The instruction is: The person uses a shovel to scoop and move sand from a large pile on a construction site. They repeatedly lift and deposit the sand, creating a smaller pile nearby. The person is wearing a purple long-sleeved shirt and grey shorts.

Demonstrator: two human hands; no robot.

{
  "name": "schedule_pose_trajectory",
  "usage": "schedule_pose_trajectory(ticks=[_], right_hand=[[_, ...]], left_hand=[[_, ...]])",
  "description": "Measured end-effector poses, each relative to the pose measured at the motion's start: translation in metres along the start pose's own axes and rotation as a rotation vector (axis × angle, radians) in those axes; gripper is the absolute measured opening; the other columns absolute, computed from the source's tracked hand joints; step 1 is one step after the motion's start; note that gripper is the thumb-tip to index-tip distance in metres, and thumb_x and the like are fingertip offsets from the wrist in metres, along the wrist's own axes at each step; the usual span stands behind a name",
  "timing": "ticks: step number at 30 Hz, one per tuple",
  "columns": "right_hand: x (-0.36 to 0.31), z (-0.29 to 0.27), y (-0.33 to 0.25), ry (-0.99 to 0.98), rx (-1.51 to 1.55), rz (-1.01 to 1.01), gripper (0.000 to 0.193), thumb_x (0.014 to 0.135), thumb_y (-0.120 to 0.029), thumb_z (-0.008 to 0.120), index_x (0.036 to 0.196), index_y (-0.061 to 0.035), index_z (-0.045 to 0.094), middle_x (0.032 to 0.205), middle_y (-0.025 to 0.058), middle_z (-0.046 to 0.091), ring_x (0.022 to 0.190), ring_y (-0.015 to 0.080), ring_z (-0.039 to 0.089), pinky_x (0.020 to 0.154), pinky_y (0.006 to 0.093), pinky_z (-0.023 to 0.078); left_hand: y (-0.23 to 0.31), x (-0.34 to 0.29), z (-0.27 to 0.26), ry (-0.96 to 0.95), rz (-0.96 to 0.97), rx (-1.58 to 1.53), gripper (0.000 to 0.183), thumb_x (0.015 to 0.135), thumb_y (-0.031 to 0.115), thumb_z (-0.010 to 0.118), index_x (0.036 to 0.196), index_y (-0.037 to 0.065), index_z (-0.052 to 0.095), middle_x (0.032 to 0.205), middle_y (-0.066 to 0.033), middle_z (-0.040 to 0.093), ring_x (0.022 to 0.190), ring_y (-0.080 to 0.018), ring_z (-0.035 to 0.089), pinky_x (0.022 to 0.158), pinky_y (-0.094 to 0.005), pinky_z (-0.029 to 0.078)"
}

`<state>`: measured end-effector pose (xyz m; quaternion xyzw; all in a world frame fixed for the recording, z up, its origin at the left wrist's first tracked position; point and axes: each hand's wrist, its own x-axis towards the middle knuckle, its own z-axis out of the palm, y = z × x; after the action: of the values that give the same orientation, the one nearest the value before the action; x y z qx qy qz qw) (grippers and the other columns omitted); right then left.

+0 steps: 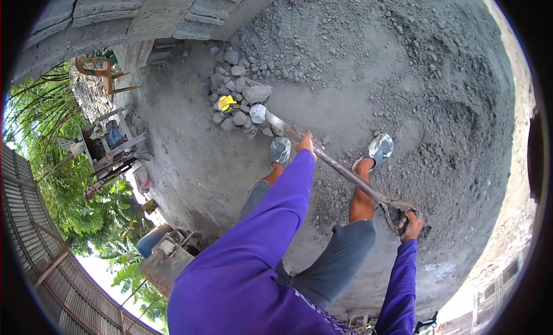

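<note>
Grey ground (190,156) | stone pile (257,93) | hands wrapped round shovel (345,172): left (306,145) on shaft, right (412,225) on handle

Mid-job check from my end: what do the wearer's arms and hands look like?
Both arms wear long purple sleeves: the left sleeve and right sleeve look plain and reach about to the wrists. The left hand and right hand are bare, with no gloves. No cables show on either arm.
</note>
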<state>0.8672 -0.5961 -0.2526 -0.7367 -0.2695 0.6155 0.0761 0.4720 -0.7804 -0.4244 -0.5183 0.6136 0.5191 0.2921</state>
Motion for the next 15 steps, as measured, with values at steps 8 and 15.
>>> schedule_pose_trajectory(ticks=[8, 15], right_hand=[[-0.07, -0.119, -0.05, 0.025, 0.198, -0.045, 0.011, 0.077, -0.014, 0.066, 0.084, -0.0064, 0.061, 0.057, 0.0019, 0.051, 0.038, 0.0136, 0.046, 0.035, 0.0295, 0.037], [-0.191, -0.227, -0.041, 0.187, 0.459, -0.011, 0.013, 0.076, -0.015, 0.071, 0.082, -0.0085, 0.062, 0.06, 0.0016, 0.052, 0.042, 0.0133, 0.047, 0.037, 0.0302, 0.036]], left_hand=[[-0.008, -0.186, 0.041, -0.095, 0.058, 0.026, 0.019, 0.085, 0.02, 0.068, 0.094, 0.011, 0.053, 0.077, -0.0061, 0.054, 0.063, -0.0258, 0.057, 0.065, -0.0535, 0.051], [-0.071, -0.285, 0.067, -0.178, 0.114, 0.294, 0.022, 0.084, 0.021, 0.069, 0.092, 0.006, 0.054, 0.077, -0.0095, 0.058, 0.063, -0.027, 0.06, 0.056, -0.0491, 0.051]])
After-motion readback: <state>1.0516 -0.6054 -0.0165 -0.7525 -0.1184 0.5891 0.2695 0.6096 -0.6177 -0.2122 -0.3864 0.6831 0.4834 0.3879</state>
